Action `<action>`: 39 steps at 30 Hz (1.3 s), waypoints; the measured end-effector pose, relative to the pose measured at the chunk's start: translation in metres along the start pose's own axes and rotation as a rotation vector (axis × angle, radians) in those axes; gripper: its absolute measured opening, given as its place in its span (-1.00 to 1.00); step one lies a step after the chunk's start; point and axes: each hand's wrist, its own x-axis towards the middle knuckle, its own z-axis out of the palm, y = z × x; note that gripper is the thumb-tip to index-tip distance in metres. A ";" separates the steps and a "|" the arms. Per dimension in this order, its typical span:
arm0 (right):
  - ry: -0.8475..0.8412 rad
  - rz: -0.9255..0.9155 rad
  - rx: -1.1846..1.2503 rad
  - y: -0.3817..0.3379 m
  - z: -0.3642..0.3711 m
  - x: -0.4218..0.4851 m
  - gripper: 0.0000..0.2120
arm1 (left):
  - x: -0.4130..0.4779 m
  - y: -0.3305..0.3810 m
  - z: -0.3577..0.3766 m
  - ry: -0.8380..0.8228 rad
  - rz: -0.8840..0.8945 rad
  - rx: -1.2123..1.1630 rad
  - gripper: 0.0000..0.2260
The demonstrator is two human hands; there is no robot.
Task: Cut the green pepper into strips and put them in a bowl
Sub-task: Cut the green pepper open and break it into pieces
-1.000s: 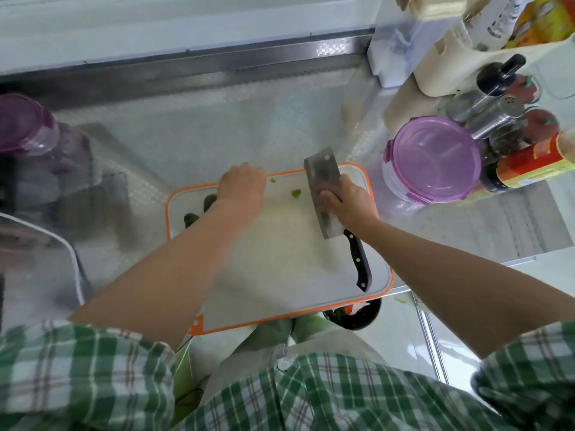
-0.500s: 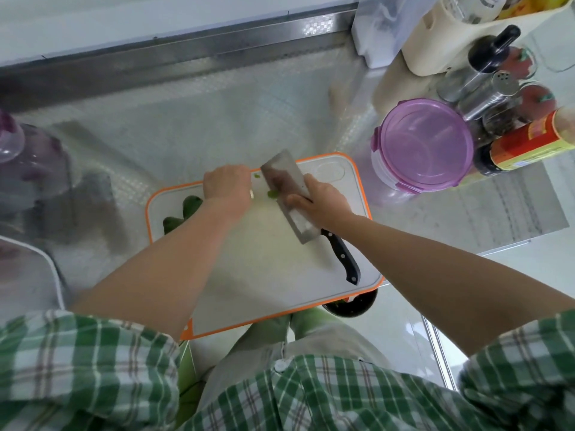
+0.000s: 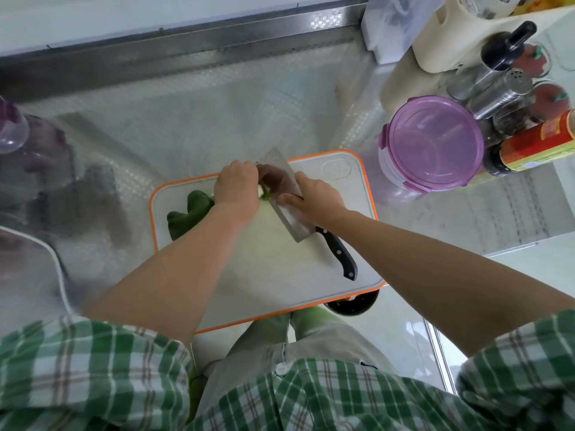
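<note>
A white cutting board with an orange rim [image 3: 348, 163] lies on the steel counter. Dark green pepper pieces [image 3: 186, 213] lie at its left end, partly hidden by my left forearm. My left hand [image 3: 236, 189] is curled at the board's far edge and pinches a small pale-green pepper bit [image 3: 265, 195] against the cleaver. My right hand [image 3: 315, 200] grips the cleaver [image 3: 291, 220] by its blade, thumb on the flat. The black handle [image 3: 337, 255] sticks out free toward me. A dark bowl [image 3: 353, 306] peeks out under the board's near right corner.
A round container with a purple lid [image 3: 435, 141] stands right of the board, with steel shakers [image 3: 497, 88] and a red-labelled bottle [image 3: 535, 144] behind it. A clear jar with a purple top [image 3: 12, 132] stands at far left. A steel wall ledge [image 3: 186, 42] runs along the back.
My right hand has brought the cleaver leftward until the blade meets my left hand. The loose green bit that lay between them now sits at my left fingertips.
</note>
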 end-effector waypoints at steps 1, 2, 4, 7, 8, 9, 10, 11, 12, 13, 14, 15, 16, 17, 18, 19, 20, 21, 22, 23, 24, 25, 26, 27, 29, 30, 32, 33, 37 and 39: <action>-0.002 0.000 -0.003 0.000 0.000 -0.001 -0.60 | -0.001 -0.001 0.002 0.003 0.000 0.002 -0.79; -0.006 0.000 -0.005 0.000 0.000 -0.001 -0.60 | -0.003 -0.001 0.003 0.008 0.000 0.002 -0.80; -0.010 -0.002 -0.009 0.001 0.001 -0.003 -0.58 | -0.006 0.000 0.005 0.022 -0.002 -0.007 -0.80; -0.004 -0.002 -0.008 0.001 0.001 -0.006 -0.59 | -0.010 0.004 0.005 0.044 0.007 -0.016 -0.77; -0.003 -0.003 -0.010 0.002 0.001 -0.007 -0.60 | -0.010 0.005 0.005 0.047 0.011 -0.022 -0.76; -0.002 -0.005 -0.010 0.002 0.001 -0.009 -0.63 | -0.011 0.006 0.006 0.052 0.015 -0.030 -0.73; -0.003 -0.003 -0.005 0.004 0.002 -0.009 -0.66 | -0.012 0.007 0.006 0.061 0.016 -0.040 -0.70; -0.005 -0.001 0.001 0.005 0.002 -0.010 -0.68 | -0.014 0.008 0.007 0.069 0.011 -0.050 -0.68; -0.007 0.003 0.005 0.006 0.002 -0.011 -0.68 | -0.015 0.009 0.007 0.075 0.003 -0.056 -0.66; -0.007 0.005 0.004 0.007 0.003 -0.011 -0.66 | -0.016 0.009 0.008 0.078 -0.004 -0.056 -0.65; -0.006 0.004 0.002 0.009 0.003 -0.012 -0.63 | -0.017 0.009 0.009 0.080 -0.007 -0.044 -0.65; -0.005 0.001 0.001 0.010 0.003 -0.013 -0.62 | -0.017 0.009 0.010 0.077 -0.003 -0.024 -0.67; -0.004 -0.002 0.003 0.012 0.003 -0.014 -0.63 | -0.017 0.008 0.011 0.074 0.006 -0.007 -0.70; -0.001 -0.002 0.007 0.014 0.002 -0.016 -0.65 | -0.017 0.007 0.012 0.074 0.017 0.000 -0.74; 0.006 0.001 0.013 0.016 0.001 -0.018 -0.65 | -0.017 0.006 0.014 0.075 0.028 0.000 -0.78; 0.016 0.007 0.018 0.018 0.000 -0.020 -0.65 | -0.018 0.005 0.015 0.077 0.041 0.000 -0.81; 0.023 0.014 0.024 0.020 0.000 -0.020 -0.65 | -0.019 0.005 0.016 0.081 0.055 0.004 -0.84; 0.027 0.016 0.028 0.022 0.001 -0.021 -0.65 | -0.019 0.006 0.017 0.084 0.068 0.014 -0.87; 0.025 0.014 0.031 0.023 0.001 -0.021 -0.66 | -0.020 0.006 0.017 0.086 0.080 0.028 -0.88; 0.015 0.008 0.030 0.023 0.001 -0.020 -0.66 | -0.020 0.007 0.017 0.088 0.091 0.042 -0.89; 0.003 -0.004 0.030 0.023 0.001 -0.020 -0.67 | -0.020 0.007 0.017 0.093 0.097 0.051 -0.88; -0.007 -0.014 0.036 0.022 0.001 -0.019 -0.68 | -0.020 0.007 0.016 0.095 0.099 0.060 -0.87; -0.011 -0.021 0.049 0.023 0.002 -0.019 -0.69 | -0.020 0.007 0.016 0.097 0.100 0.072 -0.87; -0.006 -0.022 0.066 0.023 0.001 -0.019 -0.69 | -0.020 0.006 0.015 0.103 0.097 0.091 -0.87; 0.023 -0.002 0.106 0.026 -0.001 -0.019 -0.68 | -0.019 0.002 0.013 0.131 0.072 0.125 -0.87; 0.041 0.014 0.128 0.028 -0.002 -0.019 -0.68 | -0.018 0.000 0.011 0.156 0.055 0.136 -0.88; 0.062 0.040 0.162 0.032 -0.004 -0.018 -0.68 | -0.017 -0.003 0.008 0.194 0.030 0.133 -0.87; 0.063 0.042 0.164 0.033 -0.004 -0.019 -0.68 | -0.016 -0.002 0.007 0.196 0.023 0.108 -0.86; 0.014 0.003 0.063 0.032 -0.002 -0.022 -0.69 | -0.022 0.007 0.007 0.132 0.049 -0.016 -0.87; -0.004 -0.012 0.028 0.031 0.001 -0.024 -0.67 | -0.028 0.010 0.012 0.088 0.083 -0.047 -0.86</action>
